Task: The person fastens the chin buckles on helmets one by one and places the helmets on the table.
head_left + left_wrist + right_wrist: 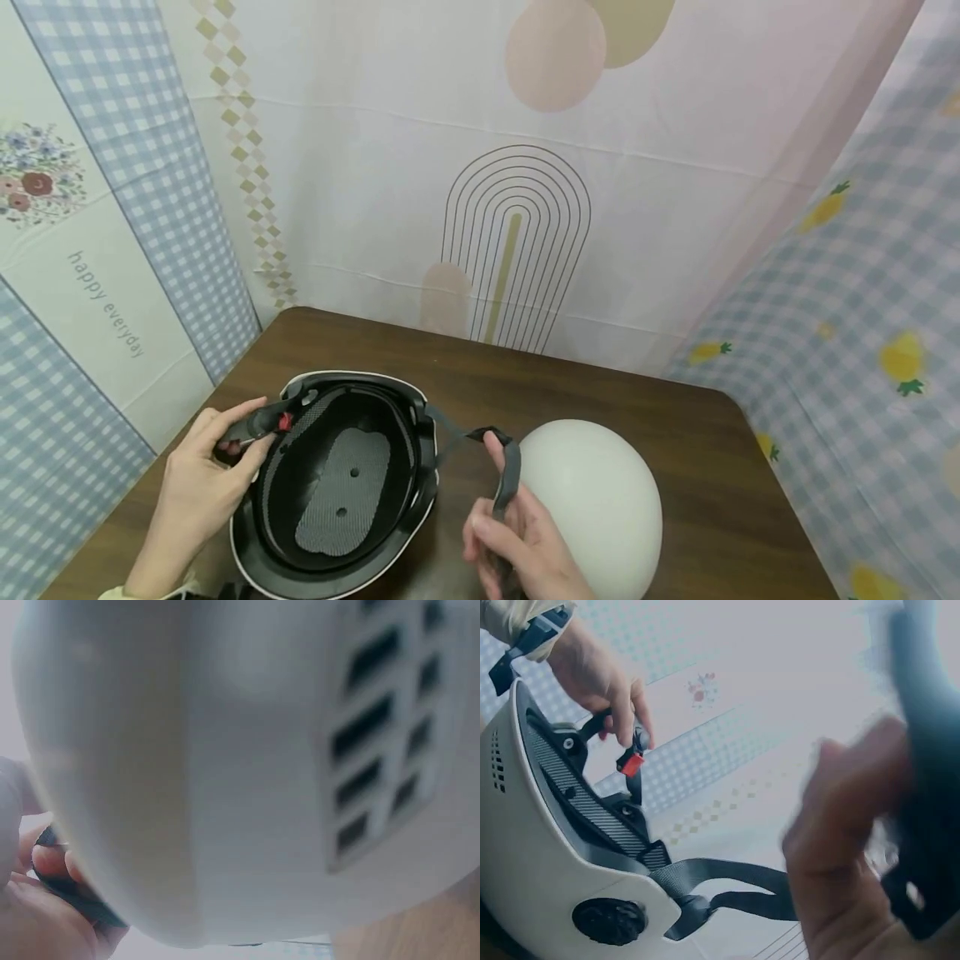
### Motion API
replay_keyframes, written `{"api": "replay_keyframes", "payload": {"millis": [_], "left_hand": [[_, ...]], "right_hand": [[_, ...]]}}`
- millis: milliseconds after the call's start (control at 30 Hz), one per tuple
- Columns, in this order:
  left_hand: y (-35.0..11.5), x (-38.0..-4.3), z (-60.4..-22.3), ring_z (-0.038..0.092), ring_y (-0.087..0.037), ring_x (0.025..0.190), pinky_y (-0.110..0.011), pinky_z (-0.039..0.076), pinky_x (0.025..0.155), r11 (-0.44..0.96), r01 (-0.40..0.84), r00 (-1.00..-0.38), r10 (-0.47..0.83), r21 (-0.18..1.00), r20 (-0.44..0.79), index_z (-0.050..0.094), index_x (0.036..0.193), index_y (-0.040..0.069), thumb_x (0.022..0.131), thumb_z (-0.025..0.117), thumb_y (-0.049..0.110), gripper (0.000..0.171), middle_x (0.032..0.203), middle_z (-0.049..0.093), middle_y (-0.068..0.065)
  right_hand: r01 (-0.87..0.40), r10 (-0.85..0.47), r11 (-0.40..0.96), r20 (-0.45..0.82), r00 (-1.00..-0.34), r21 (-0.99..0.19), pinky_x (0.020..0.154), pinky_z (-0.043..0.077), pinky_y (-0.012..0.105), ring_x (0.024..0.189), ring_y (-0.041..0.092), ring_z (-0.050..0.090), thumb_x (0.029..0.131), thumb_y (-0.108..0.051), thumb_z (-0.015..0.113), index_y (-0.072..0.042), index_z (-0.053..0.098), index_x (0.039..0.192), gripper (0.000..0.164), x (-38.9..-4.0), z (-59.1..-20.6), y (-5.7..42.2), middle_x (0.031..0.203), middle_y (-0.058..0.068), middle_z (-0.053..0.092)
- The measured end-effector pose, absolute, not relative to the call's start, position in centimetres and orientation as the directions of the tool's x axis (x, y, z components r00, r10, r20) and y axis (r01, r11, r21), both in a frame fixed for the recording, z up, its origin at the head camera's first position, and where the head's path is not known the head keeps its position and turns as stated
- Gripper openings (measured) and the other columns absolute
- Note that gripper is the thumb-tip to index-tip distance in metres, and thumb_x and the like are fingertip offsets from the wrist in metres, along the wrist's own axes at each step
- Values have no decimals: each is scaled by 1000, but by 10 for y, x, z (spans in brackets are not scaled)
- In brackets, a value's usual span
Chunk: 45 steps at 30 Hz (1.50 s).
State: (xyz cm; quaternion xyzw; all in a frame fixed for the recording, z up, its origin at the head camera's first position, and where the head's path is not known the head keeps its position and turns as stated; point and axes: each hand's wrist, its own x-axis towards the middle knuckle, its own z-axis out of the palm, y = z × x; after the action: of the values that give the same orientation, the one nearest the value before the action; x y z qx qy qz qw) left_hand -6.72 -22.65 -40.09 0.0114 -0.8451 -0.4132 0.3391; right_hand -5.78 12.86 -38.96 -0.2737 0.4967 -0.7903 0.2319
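Observation:
A white helmet (343, 492) lies with its opening up, its dark padded inside showing in the head view. At its left rim my left hand (198, 479) pinches a black strap piece with a red buckle part (285, 421). To the right of the helmet, my right hand (536, 542) holds the grey chin strap (508, 475), drawn out from the right rim, with one finger raised behind the strap. The right wrist view shows the white shell, a black dial (607, 921) and the strap running to the blurred right hand. Vent slots (364, 727) fill part of the left wrist view.
A smooth white dome (600, 500) sits on the brown table (720, 467) right behind my right hand. Patterned cloths (360, 192) hang along the back and both sides of the table.

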Motion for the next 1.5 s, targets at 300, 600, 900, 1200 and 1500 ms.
{"api": "replay_keyframes", "payload": {"millis": [300, 600, 900, 1200, 1500], "left_hand": [[-223, -64, -396, 58, 1, 72, -12, 45, 58, 495, 185, -804, -420, 849, 421, 59, 119, 6, 81, 78, 2, 43, 92, 65, 18], [-223, -65, -390, 60, -5, 79, -12, 45, 63, 426, 352, -772, -372, 833, 516, 57, 128, -1, 85, 66, -12, 45, 95, 67, 3], [-214, -66, -390, 62, -2, 91, -10, 47, 72, 464, 385, -784, -292, 798, 548, 57, 122, -5, 81, 68, -16, 44, 102, 65, 6], [-204, -65, -388, 60, -9, 90, -12, 48, 72, 415, 396, -790, -302, 819, 534, 56, 115, -6, 76, 74, -15, 43, 102, 66, 1], [-201, -71, -389, 56, -10, 93, -16, 42, 83, 461, 504, -725, -234, 730, 648, 68, 108, -3, 75, 73, -16, 36, 103, 61, -8]], "right_hand": [[118, -582, -651, 392, -713, -750, 84, 46, 24, 100, 16, 54, 87, 13, 48, -34, -25, 150, 107, -63, -387, 128, 139, 15, 33], [-86, -487, -566, 416, -768, -820, 73, 55, 28, 86, 21, 68, 93, 19, 43, -15, 3, 157, 83, -66, -387, 114, 121, 24, 56], [-260, -430, -456, 467, -773, -851, 65, 56, 29, 76, 16, 64, 92, 17, 50, 6, 41, 133, 43, -76, -393, 96, 111, 23, 54], [-260, -426, -463, 470, -773, -847, 75, 56, 32, 84, 16, 67, 92, 14, 55, 10, 41, 127, 38, -79, -392, 85, 112, 18, 52], [-191, -292, -138, 225, -930, -972, 71, 54, 30, 80, 14, 60, 86, -4, 73, -2, 59, 107, 25, -79, -390, 78, 107, 16, 60]]}}
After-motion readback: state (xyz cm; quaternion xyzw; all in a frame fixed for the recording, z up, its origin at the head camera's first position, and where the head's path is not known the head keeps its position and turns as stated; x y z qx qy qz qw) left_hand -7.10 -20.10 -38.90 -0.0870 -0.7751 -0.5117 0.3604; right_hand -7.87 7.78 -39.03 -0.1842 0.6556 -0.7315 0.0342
